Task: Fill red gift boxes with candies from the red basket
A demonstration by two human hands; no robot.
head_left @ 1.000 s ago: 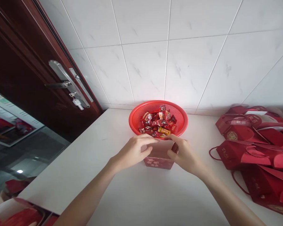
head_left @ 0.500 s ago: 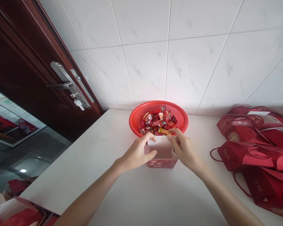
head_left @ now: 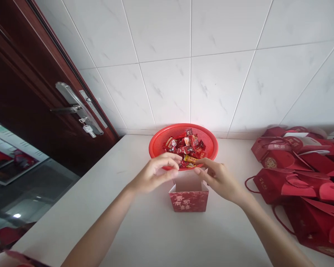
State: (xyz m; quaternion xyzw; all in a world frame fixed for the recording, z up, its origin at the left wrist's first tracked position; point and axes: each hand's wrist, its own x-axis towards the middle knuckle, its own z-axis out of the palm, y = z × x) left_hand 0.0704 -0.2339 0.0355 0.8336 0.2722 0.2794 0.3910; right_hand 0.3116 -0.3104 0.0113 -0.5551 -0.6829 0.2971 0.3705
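Observation:
A small red paper gift box [head_left: 188,201] with pale lettering on its front stands upright on the white table. Its top is open, showing a white inside. Just off the box's upper left edge hovers my left hand [head_left: 154,172], fingers curved, thumb apart from them, nothing visible in it. My right hand [head_left: 219,180] is at the box's upper right edge, thumb and forefinger apart; whether it touches the flap is hard to tell. Right behind the box sits a red plastic basket [head_left: 155,146] holding several wrapped candies [head_left: 183,149], with a yellow-wrapped candy [head_left: 189,158] near the front.
Several folded red gift boxes [head_left: 289,183] with cord handles crowd the right side of the white table [head_left: 122,226]. White wall tiles [head_left: 167,92] rise behind. At left is a dark red door [head_left: 25,92] with a key in its lock [head_left: 87,128]. More red boxes lie low at left.
The box has come a little toward me and shows more of its front. My left hand has drawn slightly away from its edge. The view has shifted a little.

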